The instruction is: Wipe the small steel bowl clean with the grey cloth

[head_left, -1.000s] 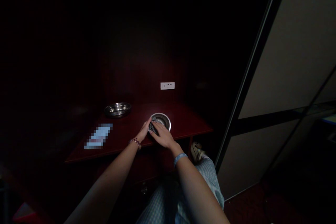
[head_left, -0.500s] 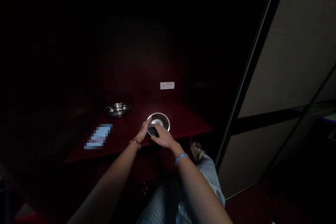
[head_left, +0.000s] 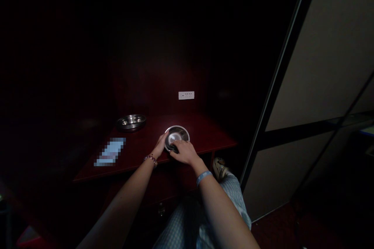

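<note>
A shiny steel bowl [head_left: 178, 135] sits on a dark red wooden table [head_left: 140, 151] under a patch of light. My left hand [head_left: 161, 144] rests against the bowl's left rim, fingers curved along it. My right hand [head_left: 183, 151] is closed at the bowl's near rim on a small dark thing [head_left: 173, 149] that I cannot make out. A bead bracelet is on my left wrist and a blue band on my right.
A second steel bowl [head_left: 131, 121] stands at the table's back left. A pale flat card [head_left: 110, 151] lies on the left of the table. A white socket plate [head_left: 186, 95] is on the dark back wall. A light panelled wall [head_left: 327, 66] rises on the right.
My right hand has drawn back from inside the bowl to its near rim and closed, fingers no longer spread. My left hand has stayed at the left rim.
</note>
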{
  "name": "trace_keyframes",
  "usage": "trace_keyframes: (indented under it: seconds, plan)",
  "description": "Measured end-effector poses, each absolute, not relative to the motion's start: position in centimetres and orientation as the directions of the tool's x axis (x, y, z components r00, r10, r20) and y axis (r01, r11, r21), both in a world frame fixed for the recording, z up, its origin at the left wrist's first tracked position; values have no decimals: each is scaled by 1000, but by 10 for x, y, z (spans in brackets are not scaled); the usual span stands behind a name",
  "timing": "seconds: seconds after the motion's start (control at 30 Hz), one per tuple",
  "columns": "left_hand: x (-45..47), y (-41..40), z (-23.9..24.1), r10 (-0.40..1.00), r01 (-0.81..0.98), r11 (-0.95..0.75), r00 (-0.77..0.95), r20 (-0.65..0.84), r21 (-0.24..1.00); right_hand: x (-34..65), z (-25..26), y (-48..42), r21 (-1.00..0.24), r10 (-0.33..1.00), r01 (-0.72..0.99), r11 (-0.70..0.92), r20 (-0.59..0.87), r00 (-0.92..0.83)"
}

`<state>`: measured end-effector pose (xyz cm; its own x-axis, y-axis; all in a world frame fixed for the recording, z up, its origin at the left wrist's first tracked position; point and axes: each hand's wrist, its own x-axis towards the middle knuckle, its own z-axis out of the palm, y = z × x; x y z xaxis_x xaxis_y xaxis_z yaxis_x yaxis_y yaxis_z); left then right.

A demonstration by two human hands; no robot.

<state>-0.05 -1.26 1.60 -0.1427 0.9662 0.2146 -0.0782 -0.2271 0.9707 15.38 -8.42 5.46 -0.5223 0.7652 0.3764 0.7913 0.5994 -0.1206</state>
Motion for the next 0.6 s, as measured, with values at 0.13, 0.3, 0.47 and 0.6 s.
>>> trace_keyframes:
  seconds: [0.13, 0.3, 0.47, 0.6]
  plan:
    - [-1, -11, 14, 969, -79, -224, -122, 213, 972, 154, 54, -85, -68, 770, 813, 578, 378, -515]
    - [-1, -8, 11, 965, -77, -224, -158, 210, 972, 153, 53, -85, -19, 764, 829, 559, 400, -506]
    - [1, -12, 13, 972, -82, -207, -132, 196, 975, 152, 52, -83, 11, 773, 848, 530, 404, -488]
    - [2, -15, 16, 970, -62, -213, -130, 203, 975, 153, 51, -81, 21, 774, 855, 518, 414, -479]
